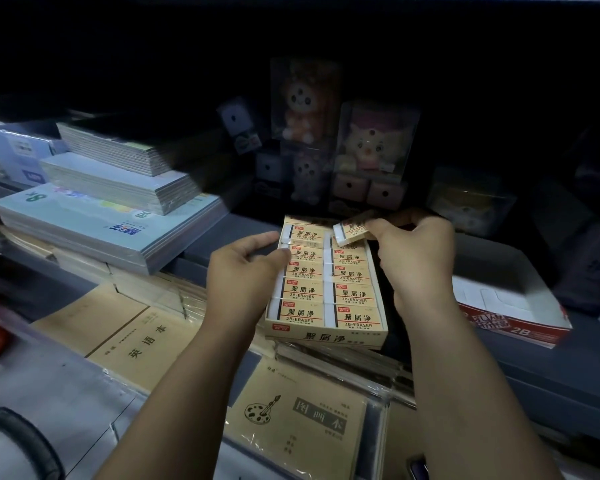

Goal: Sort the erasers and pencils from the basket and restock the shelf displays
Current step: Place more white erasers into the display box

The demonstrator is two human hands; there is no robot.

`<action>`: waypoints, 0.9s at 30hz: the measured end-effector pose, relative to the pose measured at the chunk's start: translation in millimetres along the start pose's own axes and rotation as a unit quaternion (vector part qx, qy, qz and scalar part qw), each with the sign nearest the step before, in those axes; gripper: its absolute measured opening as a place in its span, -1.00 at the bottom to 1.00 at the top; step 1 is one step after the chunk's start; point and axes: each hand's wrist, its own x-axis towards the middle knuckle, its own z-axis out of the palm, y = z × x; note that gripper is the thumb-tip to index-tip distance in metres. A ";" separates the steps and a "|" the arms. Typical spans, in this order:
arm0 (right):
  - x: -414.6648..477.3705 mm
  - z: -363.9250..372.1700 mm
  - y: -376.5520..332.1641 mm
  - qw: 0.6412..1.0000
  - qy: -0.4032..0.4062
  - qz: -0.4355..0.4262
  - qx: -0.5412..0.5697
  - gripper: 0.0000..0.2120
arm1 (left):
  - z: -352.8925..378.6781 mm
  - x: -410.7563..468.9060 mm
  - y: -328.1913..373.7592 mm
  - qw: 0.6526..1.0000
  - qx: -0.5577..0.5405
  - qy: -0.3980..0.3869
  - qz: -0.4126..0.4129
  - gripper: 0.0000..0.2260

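Observation:
A tan display box of 2B erasers [326, 336] sits on the shelf edge, filled with two columns of wrapped erasers. My left hand [245, 275] grips the box's left side, thumb over the left column. My right hand [416, 251] pinches a single wrapped eraser [351, 232], tilted above the far right corner of the box. No pencils or basket contents are visible; a dark curved handle [25, 441] shows at the bottom left.
An empty white and red 2B tray [520, 323] sits right of the box. Stacks of exercise books [94, 220] fill the left. Brown notebooks [302, 417] lie below. Boxed plush toys [371, 143] stand at the dark shelf back.

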 end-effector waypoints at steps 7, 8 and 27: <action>0.7 9.6 16.0 0.997 -0.055 -0.001 -0.055 -0.86 | -2.9 2.8 -1.5 0.999 0.020 -0.028 0.012 -0.73; -0.1 9.6 15.5 0.995 -0.068 -0.008 -0.071 -0.85 | -3.6 2.9 -1.0 0.999 0.025 -0.035 0.014 -0.72; -9.6 -7.3 9.9 0.971 -0.239 0.012 -0.004 -0.67 | -16.8 1.3 5.4 0.995 0.074 -0.044 0.046 -0.73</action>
